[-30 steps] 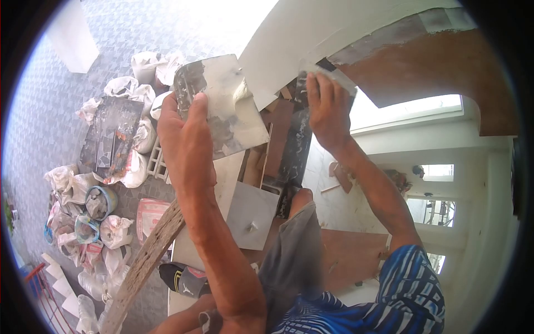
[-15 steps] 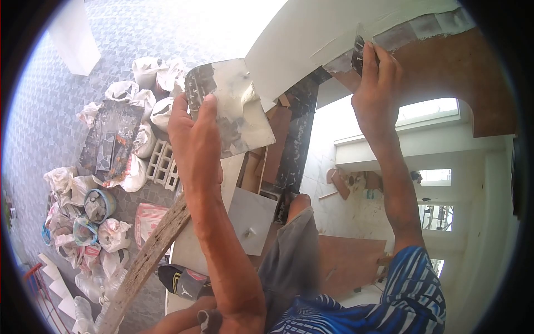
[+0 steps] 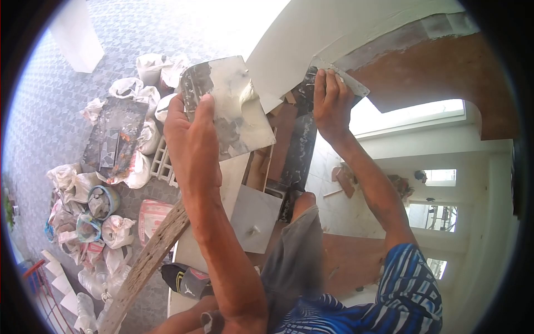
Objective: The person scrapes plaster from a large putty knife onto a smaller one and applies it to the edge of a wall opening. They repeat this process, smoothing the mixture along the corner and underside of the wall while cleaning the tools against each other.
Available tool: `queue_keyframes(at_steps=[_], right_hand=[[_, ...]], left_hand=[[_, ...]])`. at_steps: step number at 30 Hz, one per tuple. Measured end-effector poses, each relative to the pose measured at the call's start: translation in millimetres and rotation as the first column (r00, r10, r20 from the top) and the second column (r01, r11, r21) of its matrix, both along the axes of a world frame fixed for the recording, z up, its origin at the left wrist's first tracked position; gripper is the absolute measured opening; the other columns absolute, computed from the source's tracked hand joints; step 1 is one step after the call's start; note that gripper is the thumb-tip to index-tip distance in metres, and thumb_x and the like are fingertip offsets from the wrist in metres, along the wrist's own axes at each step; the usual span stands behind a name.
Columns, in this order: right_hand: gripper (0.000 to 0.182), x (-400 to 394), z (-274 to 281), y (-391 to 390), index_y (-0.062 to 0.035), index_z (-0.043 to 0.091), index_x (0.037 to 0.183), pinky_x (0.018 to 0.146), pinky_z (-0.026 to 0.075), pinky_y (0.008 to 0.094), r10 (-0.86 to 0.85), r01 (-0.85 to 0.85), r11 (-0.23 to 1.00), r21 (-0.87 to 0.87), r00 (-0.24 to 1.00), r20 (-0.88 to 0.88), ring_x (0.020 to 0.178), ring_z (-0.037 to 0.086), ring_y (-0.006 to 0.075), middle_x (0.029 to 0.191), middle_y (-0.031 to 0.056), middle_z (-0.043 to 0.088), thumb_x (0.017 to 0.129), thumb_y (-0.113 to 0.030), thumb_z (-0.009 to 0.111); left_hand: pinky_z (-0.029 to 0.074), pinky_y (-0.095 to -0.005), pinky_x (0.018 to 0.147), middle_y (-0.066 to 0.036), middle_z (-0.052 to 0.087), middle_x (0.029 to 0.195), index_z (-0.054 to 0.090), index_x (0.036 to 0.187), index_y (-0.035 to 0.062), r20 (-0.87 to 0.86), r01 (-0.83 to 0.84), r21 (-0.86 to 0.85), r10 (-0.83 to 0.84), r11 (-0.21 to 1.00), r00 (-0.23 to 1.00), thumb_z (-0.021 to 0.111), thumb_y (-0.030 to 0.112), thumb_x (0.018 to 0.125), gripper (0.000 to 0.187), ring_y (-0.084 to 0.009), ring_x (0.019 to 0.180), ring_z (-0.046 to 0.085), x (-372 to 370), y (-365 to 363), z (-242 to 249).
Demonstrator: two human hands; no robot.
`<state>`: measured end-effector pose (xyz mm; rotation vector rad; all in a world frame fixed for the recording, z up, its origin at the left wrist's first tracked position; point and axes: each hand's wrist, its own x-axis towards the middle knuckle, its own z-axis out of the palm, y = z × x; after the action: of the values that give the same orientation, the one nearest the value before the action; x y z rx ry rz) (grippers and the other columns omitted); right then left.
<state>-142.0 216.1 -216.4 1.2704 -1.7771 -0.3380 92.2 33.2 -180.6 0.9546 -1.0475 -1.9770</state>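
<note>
High above a floor point(image 3: 50, 94) strewn with white sacks point(image 3: 119, 231) at about nine o'clock, a person's left hand point(image 3: 192, 139) is gripping a flat metal hawk plate point(image 3: 233, 106), thumb pressed on its face and fingers curled beneath, clamped along its lower left edge; a dab of pale plaster point(image 3: 247, 92) is clinging near the plate's right side. The plate is looking thin, stiff and light, though its smeared surface is likely slippery, so holding it by the clean edge with the thumb on top seems the sound grip, kept level so the soft plaster is not sliding off. At one o'clock the right hand point(image 3: 332, 103) is pressing a small putty blade point(image 3: 345, 80) against the grey band of the arch point(image 3: 389, 47), fingers closed on the blade, which appears springy and best held near its back edge. Compared with half a second ago, the right hand is sitting lower and further left along the arch's edge, while the plate is staying almost where it was.
</note>
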Motion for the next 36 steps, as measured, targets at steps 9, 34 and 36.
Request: queue_keyframes(at_steps=[9, 34, 36], right_hand=[[0.057, 38, 29, 6, 0.0083, 0.051, 0.144, 0.103, 0.045, 0.0465, 0.058, -0.065, 0.997, 0.031, 0.980, 0.188, 0.120, 0.053, 0.0335, 0.136, 0.0193, 0.052, 0.089, 0.005, 0.065], [0.055, 83, 55, 19, 0.0042, 0.052, 0.145, 0.103, 0.044, 0.0388, 0.140, -0.041, 0.988, -0.147, 0.627, 0.766, 0.123, 0.054, 0.0311, 0.138, 0.0197, 0.052, 0.091, 0.008, 0.057], [0.044, 95, 68, 23, 0.0039, 0.055, 0.140, 0.097, 0.046, 0.0311, 0.238, 0.138, 0.949, -0.282, 0.269, 0.933, 0.116, 0.059, 0.0188, 0.130, 0.0155, 0.059, 0.096, 0.003, 0.055]], left_hand=[[0.053, -0.0300, 0.084, -0.017, 0.069, 0.114, 0.053, 0.136, -0.0133, -0.013, 0.027, -0.014, -0.027, 1.000, 1.000, 0.061, 0.015, 0.101, 0.046, -0.0155, 0.095, 0.065, 2, 2, -2], [0.054, -0.0288, 0.084, -0.018, 0.067, 0.120, 0.050, 0.139, -0.0141, -0.024, 0.057, -0.009, -0.057, 0.998, 0.998, 0.061, 0.014, 0.101, 0.048, -0.0162, 0.098, 0.066, -2, 0, -17], [0.055, -0.0280, 0.083, -0.020, 0.066, 0.124, 0.043, 0.146, -0.0165, 0.060, -0.012, -0.048, 0.015, 0.999, 0.998, 0.062, 0.014, 0.101, 0.058, -0.0172, 0.100, 0.067, -11, 2, -29]])
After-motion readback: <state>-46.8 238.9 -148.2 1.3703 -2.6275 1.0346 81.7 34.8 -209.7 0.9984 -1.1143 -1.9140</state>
